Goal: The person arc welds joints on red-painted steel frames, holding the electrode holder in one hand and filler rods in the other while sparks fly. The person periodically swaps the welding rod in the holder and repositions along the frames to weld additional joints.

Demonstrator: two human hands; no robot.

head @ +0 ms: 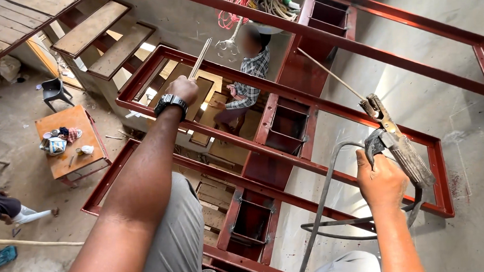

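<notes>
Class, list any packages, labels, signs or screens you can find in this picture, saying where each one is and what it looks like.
Wristwatch: on the left wrist, black case and strap; its face is turned away.
Small container: on the orange table far below at left, rounded, white and blue; too small to tell more.
No signs or screens show.

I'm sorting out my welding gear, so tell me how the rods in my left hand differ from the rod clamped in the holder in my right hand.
The rods in the left hand are a bundle of several; the clamped rod is single. The bundle is gripped bare in the fist; the single rod sits in the holder held by the right hand. The bundle points up and right; the single rod points up and left. Both are thin, straight and pale.
</notes>
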